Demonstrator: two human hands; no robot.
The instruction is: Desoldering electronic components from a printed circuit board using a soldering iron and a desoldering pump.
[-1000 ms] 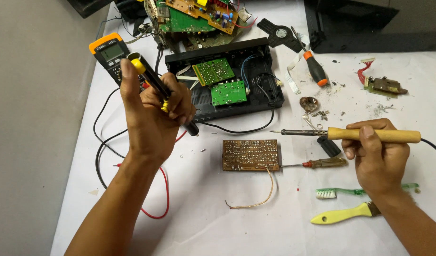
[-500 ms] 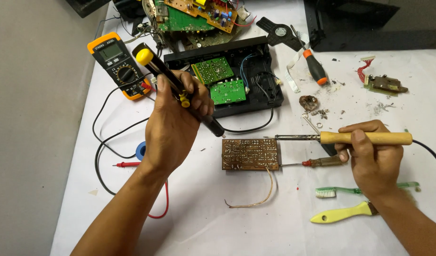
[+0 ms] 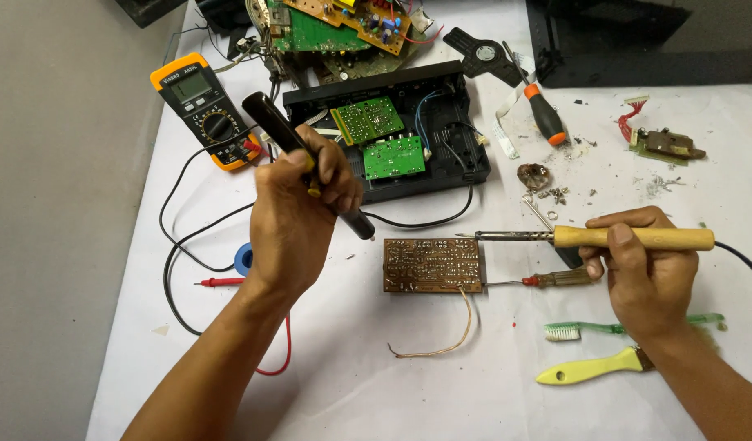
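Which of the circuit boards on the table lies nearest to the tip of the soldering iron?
The brown board lying alone on the white table, just below the iron's tip. The green boards sit farther away inside the black case.

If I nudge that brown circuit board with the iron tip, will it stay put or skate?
The brown circuit board lies flat and loose on the white table, so it probably slides easily. It looks thin and stiff, likely light. Its trailing wire seems floppy and would drag along.
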